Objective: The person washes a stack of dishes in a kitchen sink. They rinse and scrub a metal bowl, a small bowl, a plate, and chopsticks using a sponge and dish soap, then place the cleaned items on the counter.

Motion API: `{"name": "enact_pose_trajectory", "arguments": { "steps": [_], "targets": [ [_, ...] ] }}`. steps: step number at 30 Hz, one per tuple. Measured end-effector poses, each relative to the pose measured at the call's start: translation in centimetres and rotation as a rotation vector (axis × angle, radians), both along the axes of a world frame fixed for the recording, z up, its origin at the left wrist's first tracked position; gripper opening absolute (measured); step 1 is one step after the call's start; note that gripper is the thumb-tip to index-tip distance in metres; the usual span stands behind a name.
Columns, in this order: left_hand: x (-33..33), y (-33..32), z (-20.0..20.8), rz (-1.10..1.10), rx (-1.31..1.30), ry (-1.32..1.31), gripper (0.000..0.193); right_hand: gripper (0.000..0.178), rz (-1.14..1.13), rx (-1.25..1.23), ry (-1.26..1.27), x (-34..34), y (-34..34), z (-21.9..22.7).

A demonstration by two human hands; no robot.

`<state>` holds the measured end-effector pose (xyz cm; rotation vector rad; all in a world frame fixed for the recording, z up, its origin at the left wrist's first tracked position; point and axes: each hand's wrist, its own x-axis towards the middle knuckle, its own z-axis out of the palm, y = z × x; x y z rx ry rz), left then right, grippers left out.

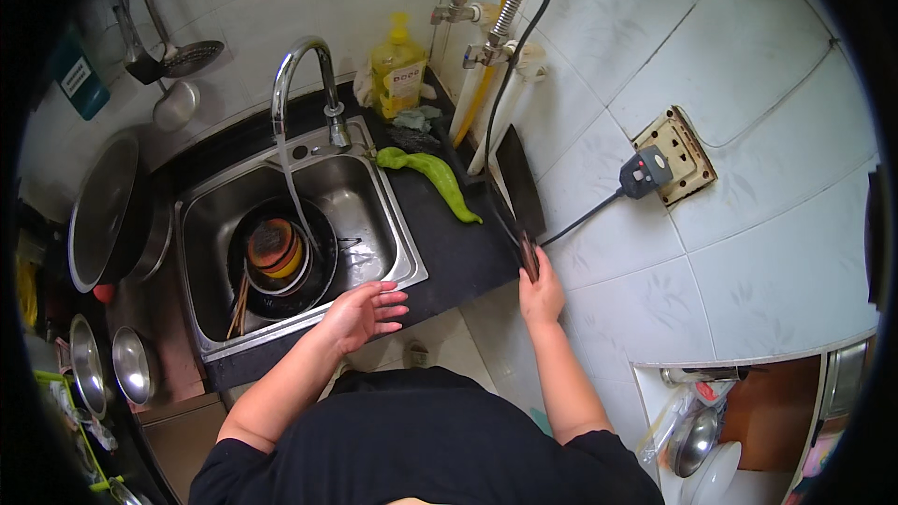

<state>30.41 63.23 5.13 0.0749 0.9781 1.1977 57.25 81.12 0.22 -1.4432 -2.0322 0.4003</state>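
Note:
My right hand [542,295] is closed around the brown handle of a kitchen knife [530,260] at the counter's right edge. Beyond the handle, a broad dark blade seems to lean by the tiled wall. My left hand [363,316] hovers, empty with fingers apart, near the front right corner of the sink [404,257]. A long green pepper [432,174] lies on the dark counter, right of the sink. Water runs from the curved faucet [301,54] into a black pan [323,266], which holds a bowl, an orange-and-yellow round scrubber [274,249] and chopsticks [239,304].
A yellow soap bottle [398,75] stands behind the pepper. A black cord passes close to my right hand, and a dark plug [645,172] sits in the wall socket [687,154]. Pipes rise in the corner. On the left are a large pan [108,210] and metal bowls [136,365].

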Motion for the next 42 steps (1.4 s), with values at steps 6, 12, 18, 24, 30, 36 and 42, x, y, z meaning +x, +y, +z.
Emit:
{"name": "enact_pose_trajectory", "arguments": {
  "steps": [6, 12, 18, 24, 30, 36, 42],
  "targets": [
    [-1.9, -3.5, -0.9, 0.167, -0.012, 0.02, 0.029, 0.049, -0.036, -0.043, 0.044, -5.6, 5.6, -0.7],
    [-4.4, -9.2, -2.4, 0.346, -0.045, -0.002, 0.028, 0.048, -0.046, -0.064, 0.064, -9.1, 7.6, -1.9],
    [-6.9, -12.8, -3.9, 0.49, -0.112, 0.077, 0.027, 0.039, -0.016, 0.15, -0.342, -8.9, 6.8, -2.7],
    [-10.0, -15.3, -5.5, 0.518, -0.151, 0.068, 0.025, 0.018, 0.299, 0.32, -0.307, -12.4, -2.3, -0.5],
    [-13.4, -16.1, -6.6, 0.503, -0.144, 0.057, 0.025, 0.022, 1.07, -0.121, -0.099, -27.9, -11.7, -1.4],
    [-16.3, -18.0, -6.2, 0.474, -0.133, 0.044, 0.026, 0.054, 1.288, -0.032, -0.421, -44.3, -12.2, -7.6],
    [-18.6, -21.1, -6.8, 0.493, -0.124, 0.027, 0.025, 0.028, 1.303, 0.007, -0.68, -45.4, -13.4, -10.6]
  ]
}}
